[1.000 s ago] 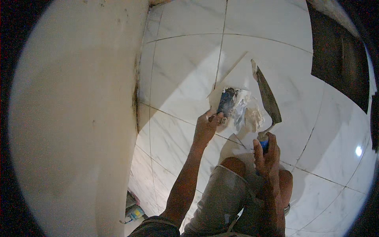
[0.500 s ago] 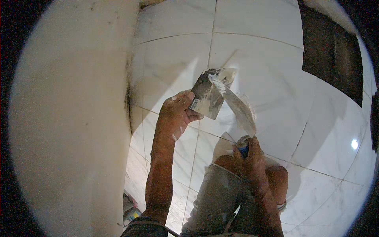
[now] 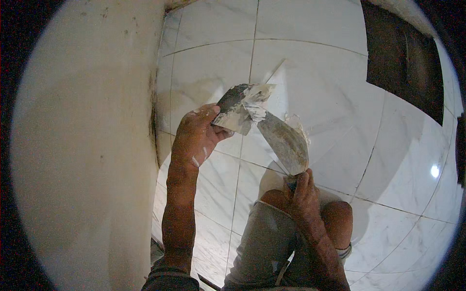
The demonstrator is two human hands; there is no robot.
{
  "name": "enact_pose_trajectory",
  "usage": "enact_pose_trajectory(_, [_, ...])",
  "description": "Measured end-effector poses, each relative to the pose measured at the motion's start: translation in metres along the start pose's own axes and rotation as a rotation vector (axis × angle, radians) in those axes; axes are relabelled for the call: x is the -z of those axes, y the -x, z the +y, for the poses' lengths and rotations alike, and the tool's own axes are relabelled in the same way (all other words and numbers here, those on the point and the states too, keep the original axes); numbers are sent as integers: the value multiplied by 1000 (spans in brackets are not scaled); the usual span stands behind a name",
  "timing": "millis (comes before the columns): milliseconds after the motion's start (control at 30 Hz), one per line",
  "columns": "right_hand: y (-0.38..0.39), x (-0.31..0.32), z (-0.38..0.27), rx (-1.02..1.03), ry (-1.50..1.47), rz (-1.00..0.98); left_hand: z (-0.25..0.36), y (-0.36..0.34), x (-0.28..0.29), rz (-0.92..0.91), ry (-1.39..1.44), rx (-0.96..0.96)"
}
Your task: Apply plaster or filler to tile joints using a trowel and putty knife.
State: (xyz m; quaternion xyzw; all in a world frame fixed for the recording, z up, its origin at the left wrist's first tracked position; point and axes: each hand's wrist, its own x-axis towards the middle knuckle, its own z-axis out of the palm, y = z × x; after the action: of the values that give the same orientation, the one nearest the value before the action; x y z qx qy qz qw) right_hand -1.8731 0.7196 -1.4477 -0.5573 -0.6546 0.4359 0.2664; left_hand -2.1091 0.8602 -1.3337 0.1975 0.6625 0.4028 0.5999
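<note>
My left hand (image 3: 196,133) grips a thin flat plate (image 3: 232,120) by its near left edge, thumb on top. The plate is dark at one corner and smeared with pale paste elsewhere. White paste (image 3: 255,103) is heaped toward the plate's right side. My right hand (image 3: 305,196) is closed round the handle of a trowel (image 3: 284,141), with a bit of blue showing. Its long greyish blade points up and left, and the tip meets the paste at the plate's right edge. More paste clings along the blade's right edge. White smears mark my left wrist.
A stained cream wall (image 3: 92,145) rises close on my left. White marbled tiles (image 3: 320,72) with dark joints cover the floor. A dark rectangular panel or opening (image 3: 405,63) lies at the far right. My bent knees (image 3: 337,216) are just below my right hand.
My left hand and the plate have shifted left. The trowel blade has turned, showing more of its broad face, and its tip has moved slightly left and down with the paste.
</note>
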Motion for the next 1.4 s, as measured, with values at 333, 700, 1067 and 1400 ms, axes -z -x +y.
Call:
enact_pose_trajectory(333, [-11, 20, -12, -121, -65, -89, 4, -14, 34, 39, -16, -87])
enact_pose_trajectory(700, [-24, 42, 18, -542, -1627, -540, -30, -34, 14, 75, -273, -108])
enact_pose_trajectory(1067, [-8, 51, 11, -749, -1678, -495, -32, -39, -7, -121, -59, -22])
enact_pose_trajectory(1400, [13, 42, 48, -787, -2042, -485, 3, -54, 4, -73, -24, -140])
